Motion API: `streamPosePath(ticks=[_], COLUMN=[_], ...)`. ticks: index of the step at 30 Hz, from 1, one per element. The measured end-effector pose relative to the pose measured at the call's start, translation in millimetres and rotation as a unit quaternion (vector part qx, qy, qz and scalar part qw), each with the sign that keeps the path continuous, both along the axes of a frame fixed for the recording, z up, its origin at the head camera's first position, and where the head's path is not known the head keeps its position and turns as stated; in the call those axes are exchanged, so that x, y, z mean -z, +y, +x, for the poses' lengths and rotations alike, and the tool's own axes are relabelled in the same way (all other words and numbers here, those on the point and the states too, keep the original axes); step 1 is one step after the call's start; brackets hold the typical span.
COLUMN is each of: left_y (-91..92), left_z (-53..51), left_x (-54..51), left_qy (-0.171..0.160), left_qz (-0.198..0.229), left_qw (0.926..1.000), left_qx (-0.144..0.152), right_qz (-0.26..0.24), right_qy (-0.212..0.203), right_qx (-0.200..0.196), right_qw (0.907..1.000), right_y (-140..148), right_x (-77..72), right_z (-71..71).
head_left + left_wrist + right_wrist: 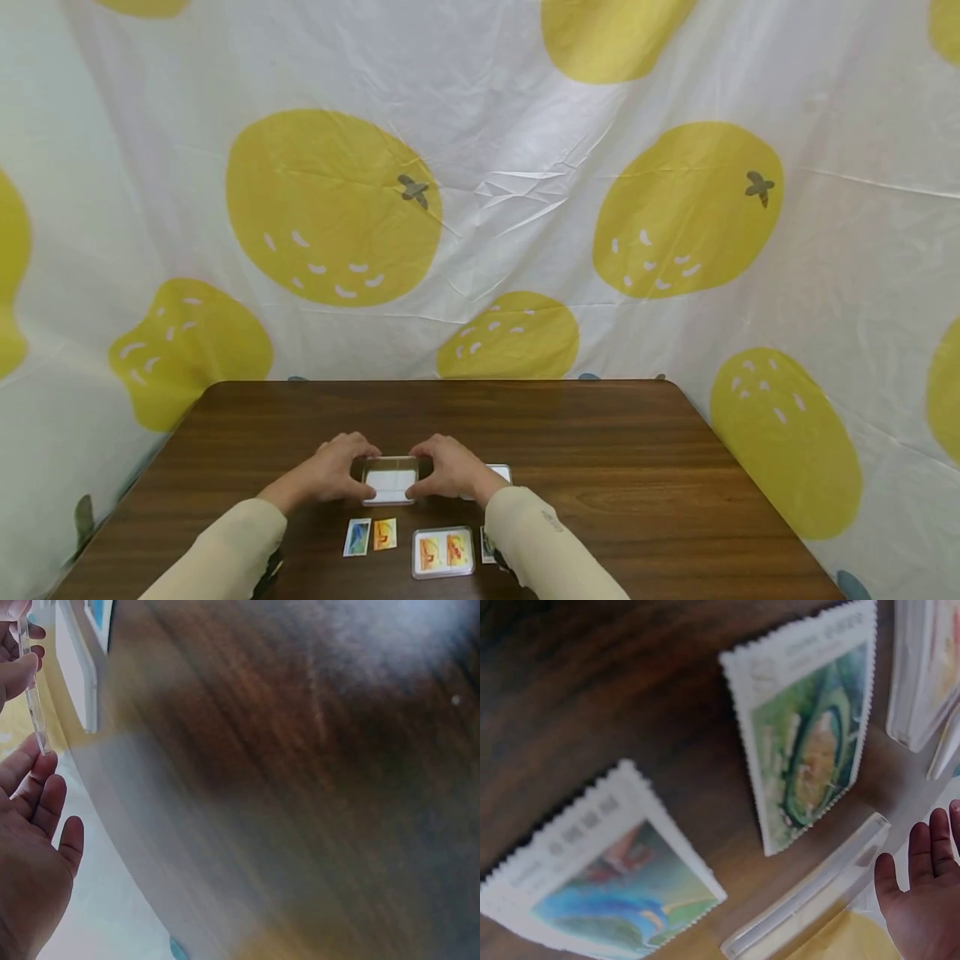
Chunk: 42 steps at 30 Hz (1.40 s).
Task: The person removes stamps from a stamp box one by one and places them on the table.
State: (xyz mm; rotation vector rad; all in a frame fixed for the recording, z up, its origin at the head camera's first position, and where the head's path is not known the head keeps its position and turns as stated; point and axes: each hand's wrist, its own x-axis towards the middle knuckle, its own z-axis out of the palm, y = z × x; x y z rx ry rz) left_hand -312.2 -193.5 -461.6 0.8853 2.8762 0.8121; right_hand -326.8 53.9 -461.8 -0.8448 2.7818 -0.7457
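Between my two hands is a thin clear plastic case piece point(391, 462), pinched at its two sides. My left hand point(333, 468) has its left edge, my right hand point(450, 468) its right edge. White shows through or beneath it in the head view; I cannot tell which. Edge-on in the left wrist view, the clear piece point(34, 712) stands above the table, with left-hand fingers point(49, 799) at its near end. A white flat case point(77, 671) lies beyond it. The right wrist view shows only part of my right hand point(930, 881).
Nearer me lie a blue stamp point(357, 537), an orange stamp point(385, 534) and a clear case holding two orange stamps point(442, 552). A green stamp point(821, 746) and a blue-toned stamp point(626, 896) lie near my right forearm. Another white case point(499, 473) sits behind my right wrist.
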Motion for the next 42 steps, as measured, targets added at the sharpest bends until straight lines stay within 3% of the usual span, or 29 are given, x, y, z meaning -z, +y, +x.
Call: streamPosePath(ticks=[17,26,42], left_y=[1.3,1.6,1.9], left_z=[2.6,4.4,3.2], left_x=[13.2,14.9,20.5], left_qy=[-0.027,-0.043,-0.039], left_qz=[-0.014,-0.023,-0.036], left_qw=[0.9995,0.9986,0.9982], left_qx=[-0.008,-0.022,-0.030], right_qz=[0.074,0.086,0.103], right_qy=[0.038,0.035,0.028], right_qx=[-0.004,-0.002,0.009], right_qw=[0.9966,0.9957,0.9943], right_y=[-3,-4,-8], right_x=[12.0,11.0,7.7], right_z=[3.3,4.7,7.7])
